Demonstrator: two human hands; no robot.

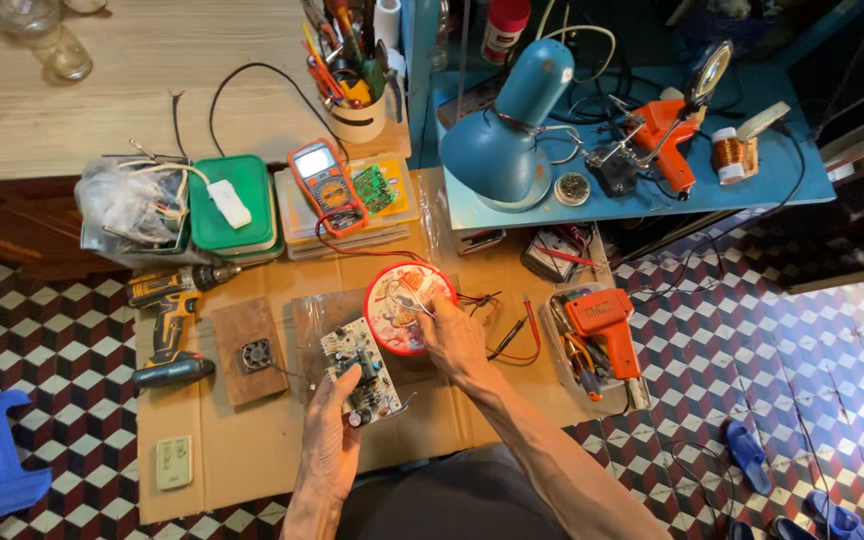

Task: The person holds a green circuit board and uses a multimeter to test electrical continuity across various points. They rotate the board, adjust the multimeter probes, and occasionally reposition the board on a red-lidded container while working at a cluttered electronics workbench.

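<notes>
From the head camera, the left hand (330,445) has its fingers clamped around a green circuit board (360,370), lifted above the cardboard sheet (242,450). Just beyond those fingers, the right hand (452,340) pinches thin wires inside a round red-rimmed tin (407,305). The board is not yet joined to anything. An orange soldering gun (602,330) lies untouched, well right of the fingers.
</notes>
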